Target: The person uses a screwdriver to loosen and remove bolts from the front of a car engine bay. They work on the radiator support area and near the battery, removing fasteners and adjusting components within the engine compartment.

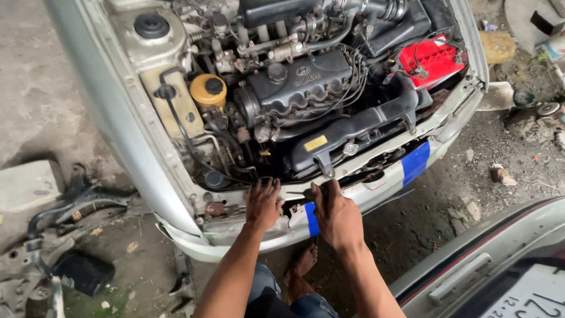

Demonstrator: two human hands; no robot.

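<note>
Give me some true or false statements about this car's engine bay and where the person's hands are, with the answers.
1. The battery has a red top. True.
2. The left hand rests flat on the car's front panel. True.
3. The yellow-capped reservoir sits beside the battery. False: it is on the opposite side of the engine bay.
4. The right hand hangs away from the car. False: it is at the front panel, gripping a dark tool.

a: where are the hands?
b: both at the front edge of a silver car with its engine bay open. the left hand lies flat, fingers spread, on the front panel.
a: and the other?
b: the right hand is closed round a dark tool, near the blue tape. a red battery sits far back.
</note>
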